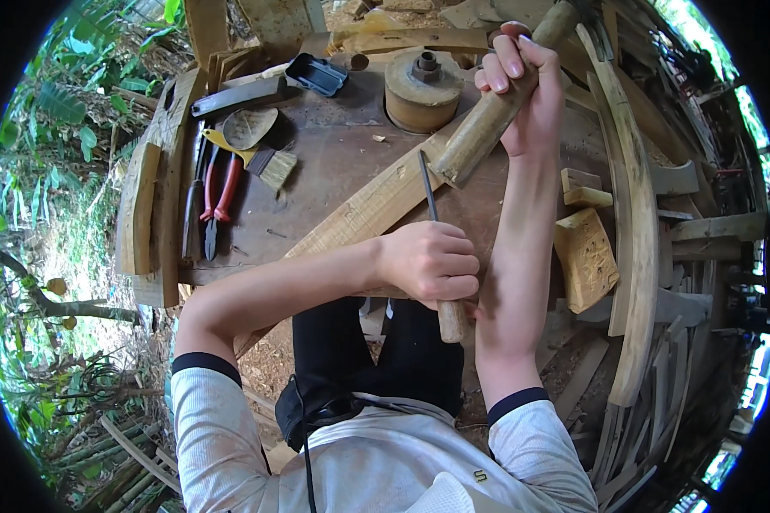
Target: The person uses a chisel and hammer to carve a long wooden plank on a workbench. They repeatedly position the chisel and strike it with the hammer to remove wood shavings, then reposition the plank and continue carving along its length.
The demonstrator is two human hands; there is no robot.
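Observation:
My left hand is closed round a wood-handled slim metal tool. Its narrow dark shaft points away from me, the tip over a pale plank. The handle's butt shows below my fist. My right hand, raised at the upper right, grips a thick round wooden rod with its fingers wrapped over it. The rod slants down to the left, and its near end lies over the plank, close to the tool's shaft. Whether rod and shaft touch I cannot tell.
The brown worktop carries red-handled pliers, a brush, a dark oval dish, a black tray and a round wooden block with a bolt. At right stand wood blocks and long strips.

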